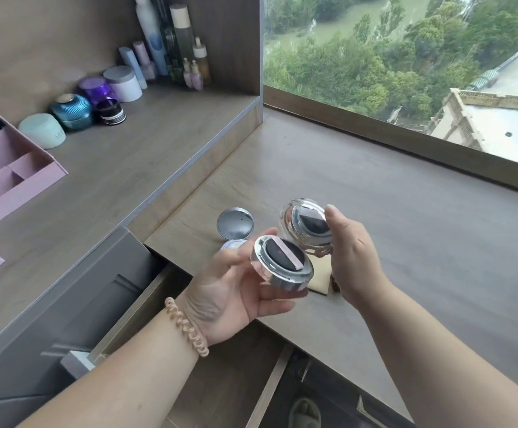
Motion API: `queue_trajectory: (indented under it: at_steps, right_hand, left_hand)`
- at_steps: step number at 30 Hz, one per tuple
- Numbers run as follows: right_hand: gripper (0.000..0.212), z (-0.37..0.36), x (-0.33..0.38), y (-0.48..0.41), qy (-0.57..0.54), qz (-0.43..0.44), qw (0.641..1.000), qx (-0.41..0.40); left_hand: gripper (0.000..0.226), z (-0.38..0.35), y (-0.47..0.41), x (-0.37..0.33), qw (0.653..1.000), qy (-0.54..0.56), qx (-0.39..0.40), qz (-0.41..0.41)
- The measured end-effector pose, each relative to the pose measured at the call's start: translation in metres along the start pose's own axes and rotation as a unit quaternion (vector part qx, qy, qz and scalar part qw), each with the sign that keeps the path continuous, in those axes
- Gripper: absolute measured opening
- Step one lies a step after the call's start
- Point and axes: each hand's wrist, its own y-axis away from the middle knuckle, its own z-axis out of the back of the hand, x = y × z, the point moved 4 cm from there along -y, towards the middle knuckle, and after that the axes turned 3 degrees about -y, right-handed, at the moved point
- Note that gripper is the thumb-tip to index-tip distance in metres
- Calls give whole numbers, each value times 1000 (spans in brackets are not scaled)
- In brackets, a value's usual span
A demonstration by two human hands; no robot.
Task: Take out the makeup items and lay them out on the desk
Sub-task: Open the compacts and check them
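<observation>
We hold open compact (pixel 282 264) over front-left corner of tabletop (pixel 405 242) — left hand (pixel 233 291) fingers curled under it, right hand (pixel 353 254) fingers pinching lid (pixel 308 225). Light, rigid, glossy — likely slippery; hinge and mirror probably fragile, so we'd grip by rim.

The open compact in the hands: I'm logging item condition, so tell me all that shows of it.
The compact is round, silver-rimmed and glossy, held open in the air above the desk edge. Its base, tilted toward the camera, holds a black puff with a pale pink strap; the left hand grips it. The right hand holds the mirrored lid upright.
</observation>
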Motion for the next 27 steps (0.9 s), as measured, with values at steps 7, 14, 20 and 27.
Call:
queue_trajectory:
  at_steps: [7, 14, 20, 27]
  right_hand:
    - [51, -2, -13, 4, 63, -13, 996, 56]
    - [50, -9, -33, 6, 212, -69, 969, 104]
    - [28, -2, -40, 10, 332, -49, 941, 49]
    - [36, 7, -52, 38, 406, 12, 913, 29]
  left_hand:
    - [45, 24, 6, 15, 970, -192, -124, 82]
    - [48, 35, 13, 40, 929, -291, -196, 122]
    - [47, 45, 1, 54, 909, -302, -262, 120]
    - [48, 53, -7, 66, 891, -361, -238, 136]
